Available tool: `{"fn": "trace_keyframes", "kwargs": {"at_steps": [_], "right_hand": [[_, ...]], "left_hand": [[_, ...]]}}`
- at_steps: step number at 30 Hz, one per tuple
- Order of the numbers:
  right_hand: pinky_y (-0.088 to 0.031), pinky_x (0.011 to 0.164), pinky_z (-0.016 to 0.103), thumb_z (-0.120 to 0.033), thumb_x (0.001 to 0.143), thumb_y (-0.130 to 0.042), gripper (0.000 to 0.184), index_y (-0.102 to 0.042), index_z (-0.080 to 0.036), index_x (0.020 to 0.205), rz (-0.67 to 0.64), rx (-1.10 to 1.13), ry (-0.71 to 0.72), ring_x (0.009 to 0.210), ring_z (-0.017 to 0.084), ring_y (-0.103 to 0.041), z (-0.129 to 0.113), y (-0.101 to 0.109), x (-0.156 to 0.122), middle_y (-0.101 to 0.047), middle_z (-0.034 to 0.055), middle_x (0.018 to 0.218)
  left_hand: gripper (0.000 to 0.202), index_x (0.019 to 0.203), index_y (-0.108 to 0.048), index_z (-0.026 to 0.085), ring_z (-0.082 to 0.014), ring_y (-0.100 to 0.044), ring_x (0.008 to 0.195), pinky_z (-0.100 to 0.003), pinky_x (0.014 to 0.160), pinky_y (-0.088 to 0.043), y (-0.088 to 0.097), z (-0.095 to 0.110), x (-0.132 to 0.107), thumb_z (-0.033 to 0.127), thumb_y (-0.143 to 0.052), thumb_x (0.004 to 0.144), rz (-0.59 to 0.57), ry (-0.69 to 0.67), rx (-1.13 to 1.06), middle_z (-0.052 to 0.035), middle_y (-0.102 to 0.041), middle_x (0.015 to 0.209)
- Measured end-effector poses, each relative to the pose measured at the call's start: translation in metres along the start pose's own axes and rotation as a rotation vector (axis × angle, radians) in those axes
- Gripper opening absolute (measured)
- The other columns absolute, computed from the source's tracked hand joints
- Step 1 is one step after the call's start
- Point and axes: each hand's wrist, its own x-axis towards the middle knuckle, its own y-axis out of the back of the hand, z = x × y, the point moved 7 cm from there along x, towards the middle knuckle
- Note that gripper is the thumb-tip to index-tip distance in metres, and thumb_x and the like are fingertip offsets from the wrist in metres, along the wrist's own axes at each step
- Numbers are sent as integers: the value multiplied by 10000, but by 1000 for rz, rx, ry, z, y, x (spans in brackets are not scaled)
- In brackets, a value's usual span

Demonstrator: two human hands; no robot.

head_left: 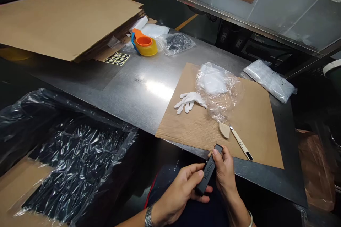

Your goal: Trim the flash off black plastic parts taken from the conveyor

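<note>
Both of my hands hold a slim black plastic part [208, 171] with white lettering, just below the front edge of the steel table [138, 85]. My left hand [181, 191] cups its lower end with the fingers curled round it. My right hand [225, 173] pinches its upper end between thumb and fingers. A small knife with a pale handle [241, 142] and a beige wedge [224, 129] lie on the cardboard sheet [253, 120] just beyond my hands.
A white glove [189, 100] and a clear plastic bag [217, 90] lie on the cardboard sheet. An orange and yellow tape dispenser [145, 44], a sticker sheet [116, 58] and stacked cardboard [66, 17] sit at the back left. A box lined with black plastic [74, 163] stands at lower left.
</note>
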Motion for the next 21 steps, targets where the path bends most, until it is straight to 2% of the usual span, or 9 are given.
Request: {"fn": "trace_keyframes", "kwargs": {"at_steps": [3, 6, 8, 12, 14, 17, 19, 21], "right_hand": [[-373, 486, 209, -500, 774, -562, 319, -491, -194, 830, -10, 6, -9, 534, 93, -420, -1, -1, 3, -483, -42, 641], [-372, 483, 214, -514, 802, -507, 321, -482, -197, 847, -8, -4, 14, 522, 95, -416, -6, 1, 9, -470, -45, 631], [-393, 529, 224, -520, 804, -495, 324, -486, -205, 883, 6, -31, 60, 561, 107, -440, -12, 3, 13, -472, -44, 653], [-407, 623, 234, -510, 766, -557, 343, -534, -207, 924, 7, -140, 150, 664, 134, -495, -26, -1, 13, -529, -24, 718], [-404, 634, 234, -497, 763, -572, 354, -551, -202, 959, -2, -249, 194, 690, 145, -526, -32, -8, 11, -576, -7, 756], [-391, 565, 223, -482, 869, -411, 332, -570, -193, 912, -49, -537, 300, 615, 138, -551, -40, -24, 10, -598, 1, 697], [-364, 494, 218, -456, 916, -296, 416, -574, -191, 755, -87, -671, 359, 515, 124, -526, -45, -31, 19, -562, -8, 581], [-359, 483, 220, -439, 918, -304, 444, -564, -190, 658, -79, -709, 398, 481, 120, -515, -53, -28, 40, -536, -13, 519]], "left_hand": [[411, 1187, -540, 174, -232, -595, 947, -332, 721, -497, -4, 3, -2, 321, -573, 805, -146, -23, -31, -120, -568, 1107], [640, 1282, -458, 205, -288, -554, 1044, -336, 716, -499, -4, 2, -3, 261, -689, 688, -356, -10, -44, -130, -569, 1155], [697, 1291, -450, 193, -299, -548, 1054, -358, 741, -489, 4, 2, -1, 249, -713, 648, -407, -13, -45, -139, -585, 1150], [541, 1274, -475, 187, -274, -507, 1118, -402, 891, -407, 23, 10, 12, 344, -600, 771, -261, -134, 6, -134, -564, 1210], [518, 1276, -473, 213, -250, -464, 1168, -396, 980, -333, 23, 18, 15, 361, -585, 793, -192, -220, 89, -108, -531, 1265], [455, 1234, -514, 218, -220, -442, 1186, -352, 1036, -271, 13, 29, 16, 345, -583, 803, -132, -348, 146, -79, -521, 1280], [447, 1239, -495, 203, -228, -542, 1065, -363, 941, -382, 11, 29, 21, 374, -535, 828, -99, -334, 100, -99, -573, 1201], [483, 1258, -441, 185, -228, -629, 857, -362, 744, -478, 16, 25, 29, 447, -452, 852, -28, -263, 31, -122, -627, 1085]]}}
